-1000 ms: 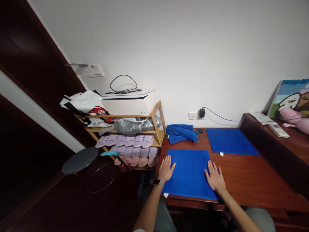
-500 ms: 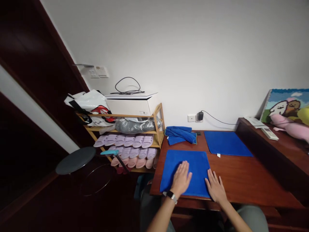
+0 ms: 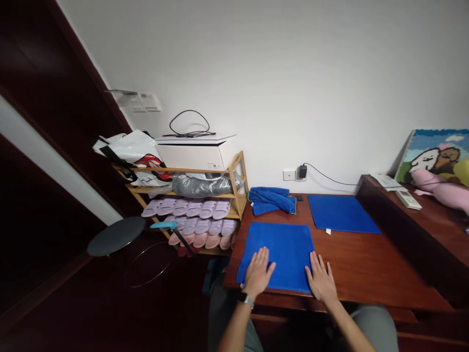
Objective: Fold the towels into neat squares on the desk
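A blue cloth point(image 3: 284, 244) lies spread flat near the front edge of the wooden table point(image 3: 366, 269). On its lower left part rests my left hand point(image 3: 257, 274), palm down with the fingers stretched out; a watch is on that wrist. My right hand point(image 3: 321, 278) lies flat across the cloth's right edge, fingers spread, partly over bare wood. Neither hand grips anything. Another blue cloth point(image 3: 342, 214) is laid out flat at the back right, its white tag showing. A crumpled blue cloth point(image 3: 271, 200) sits at the back left.
Left of the table stands a wooden rack point(image 3: 240, 195) with several slippers point(image 3: 194, 208), a white box point(image 3: 190, 154) and a bag point(image 3: 132, 151). A round stool point(image 3: 117, 236) is farther left. On the right ledge are a remote control point(image 3: 408, 199) and a pink plush toy point(image 3: 445, 192).
My left hand has slid left across the cloth, from its middle toward the lower left. My right hand stays at the right edge. The whole view has shifted slightly.
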`<state>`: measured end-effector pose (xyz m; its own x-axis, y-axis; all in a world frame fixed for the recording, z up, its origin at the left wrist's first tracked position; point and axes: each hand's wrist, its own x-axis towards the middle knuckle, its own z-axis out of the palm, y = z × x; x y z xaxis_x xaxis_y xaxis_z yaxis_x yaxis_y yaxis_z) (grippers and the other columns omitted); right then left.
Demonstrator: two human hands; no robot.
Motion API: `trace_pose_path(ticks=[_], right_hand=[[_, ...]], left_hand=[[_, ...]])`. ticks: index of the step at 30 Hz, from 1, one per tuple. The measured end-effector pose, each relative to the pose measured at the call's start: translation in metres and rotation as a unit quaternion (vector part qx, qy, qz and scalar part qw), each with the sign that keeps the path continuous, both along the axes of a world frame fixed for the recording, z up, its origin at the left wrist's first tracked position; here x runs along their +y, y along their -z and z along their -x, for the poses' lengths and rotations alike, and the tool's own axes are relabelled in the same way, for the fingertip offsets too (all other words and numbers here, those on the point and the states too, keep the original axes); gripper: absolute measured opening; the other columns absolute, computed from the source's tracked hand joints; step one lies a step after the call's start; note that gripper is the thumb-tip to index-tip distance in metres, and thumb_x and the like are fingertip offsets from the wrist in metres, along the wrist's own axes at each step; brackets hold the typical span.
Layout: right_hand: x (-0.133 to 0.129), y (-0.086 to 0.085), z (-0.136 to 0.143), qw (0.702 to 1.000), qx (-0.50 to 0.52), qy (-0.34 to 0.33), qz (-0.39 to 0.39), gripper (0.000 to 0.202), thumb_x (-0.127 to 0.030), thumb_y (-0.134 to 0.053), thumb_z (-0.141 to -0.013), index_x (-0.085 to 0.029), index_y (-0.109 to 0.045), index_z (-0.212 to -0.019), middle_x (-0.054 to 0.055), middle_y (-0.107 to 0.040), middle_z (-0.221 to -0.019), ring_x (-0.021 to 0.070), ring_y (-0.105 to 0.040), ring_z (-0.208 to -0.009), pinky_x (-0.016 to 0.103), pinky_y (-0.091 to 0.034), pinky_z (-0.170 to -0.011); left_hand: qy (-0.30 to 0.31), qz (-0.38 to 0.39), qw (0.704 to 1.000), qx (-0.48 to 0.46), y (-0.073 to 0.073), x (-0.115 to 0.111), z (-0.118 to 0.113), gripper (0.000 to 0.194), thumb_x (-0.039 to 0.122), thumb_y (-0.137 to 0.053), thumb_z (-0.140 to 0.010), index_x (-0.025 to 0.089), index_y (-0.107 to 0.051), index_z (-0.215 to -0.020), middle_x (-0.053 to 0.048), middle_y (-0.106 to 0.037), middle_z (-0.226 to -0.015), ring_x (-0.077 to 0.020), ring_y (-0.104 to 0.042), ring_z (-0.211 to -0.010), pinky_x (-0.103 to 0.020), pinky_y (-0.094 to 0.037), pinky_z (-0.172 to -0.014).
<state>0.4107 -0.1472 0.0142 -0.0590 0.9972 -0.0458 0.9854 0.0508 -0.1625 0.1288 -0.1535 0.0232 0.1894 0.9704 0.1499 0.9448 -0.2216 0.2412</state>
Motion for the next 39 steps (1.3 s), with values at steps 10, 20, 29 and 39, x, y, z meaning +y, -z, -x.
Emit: trace_pose_path(ticks=[10, 20, 29, 39], right_hand=[[-0.01, -0.008, -0.007, 0.995, 0.062, -0.012, -0.076, 0.065, -0.044, -0.021, -0.105, -0.019, -0.037, -0.163, 0.005, -0.033, -0.171, 0.0265, -0.025, -0.159, 0.051, -0.021, -0.129], [-0.075, -0.012, -0.057, 0.925, 0.13, -0.256, -0.251, 0.044, -0.023, -0.053, -0.099, -0.035, -0.062, -0.14, 0.005, -0.075, -0.123, 0.0273, -0.073, -0.109, 0.043, -0.061, -0.094], [-0.085, -0.091, -0.071, 0.923, 0.218, -0.23, -0.218, 0.036, -0.026, -0.05, -0.101, -0.044, -0.065, -0.129, -0.001, -0.078, -0.104, 0.0258, -0.076, -0.091, 0.04, -0.065, -0.08], [-0.085, -0.232, -0.163, 0.889, 0.356, -0.128, -0.259, 0.022, -0.038, -0.065, -0.098, -0.027, -0.078, -0.112, 0.007, -0.08, -0.106, 0.02, -0.077, -0.085, 0.027, -0.063, -0.08]], left_hand=[[-0.144, -0.087, 0.984, -0.064, -0.003, -0.042, 0.092, 0.056, 0.045, -0.029, -0.108, 0.024, -0.047, -0.157, -0.008, -0.05, -0.162, -0.0253, -0.044, -0.151, -0.046, -0.039, -0.124], [0.004, -0.167, 0.984, -0.068, 0.028, -0.088, 0.096, 0.044, 0.019, -0.049, -0.095, 0.035, -0.07, -0.13, 0.0, -0.075, -0.13, -0.0219, -0.071, -0.121, -0.038, -0.061, -0.102], [-0.005, -0.193, 0.973, -0.126, -0.044, -0.093, 0.104, 0.042, 0.052, -0.044, -0.104, 0.033, -0.081, -0.104, -0.001, -0.083, -0.1, -0.0212, -0.079, -0.091, -0.03, -0.066, -0.082], [0.06, -0.116, 0.965, -0.229, -0.235, -0.059, 0.042, 0.035, 0.062, -0.067, -0.089, 0.031, -0.082, -0.09, 0.0, -0.082, -0.09, -0.0192, -0.075, -0.078, -0.026, -0.062, -0.073]])
